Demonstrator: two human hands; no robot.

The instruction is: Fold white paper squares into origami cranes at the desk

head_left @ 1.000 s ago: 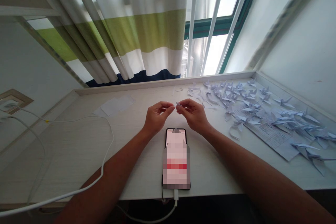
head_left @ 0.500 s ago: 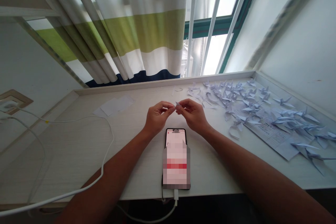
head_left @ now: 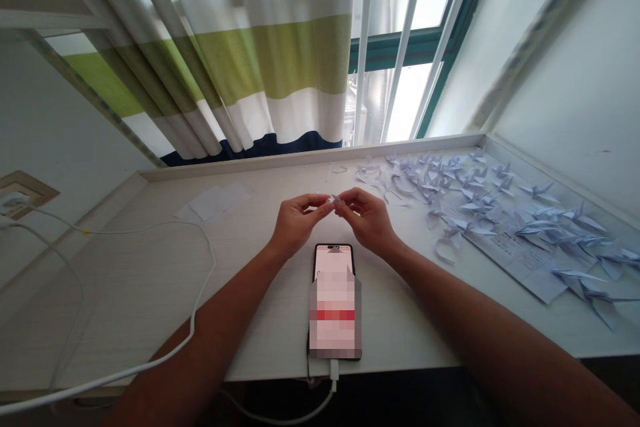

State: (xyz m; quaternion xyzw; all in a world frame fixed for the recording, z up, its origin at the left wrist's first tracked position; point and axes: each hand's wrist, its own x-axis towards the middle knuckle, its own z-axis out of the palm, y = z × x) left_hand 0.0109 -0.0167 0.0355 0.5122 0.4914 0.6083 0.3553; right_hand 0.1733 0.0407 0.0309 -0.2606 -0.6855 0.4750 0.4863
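Between the fingertips of both hands is a small piece of folded white paper [head_left: 336,199], mostly hidden by the fingers. My left hand [head_left: 299,219] pinches it from the left, thumb and forefinger together. From the right, my right hand [head_left: 365,215] grips it in the same way. The two hands meet above the desk, just beyond a phone [head_left: 334,267] that lies face up with its screen lit. Many folded paper cranes [head_left: 483,203] lie spread to the right of my right hand.
A printed sheet [head_left: 517,263] lies under some cranes. Flat paper pieces [head_left: 215,201] rest at the left back of the desk [head_left: 150,267]. A white cable [head_left: 207,260] loops over the left side, near my left forearm. A charging plug [head_left: 335,370] joins the phone at the desk's front edge.
My left fingertips have shifted slightly right and now press closer to the right hand, covering more of the folded paper. The view has moved a little.
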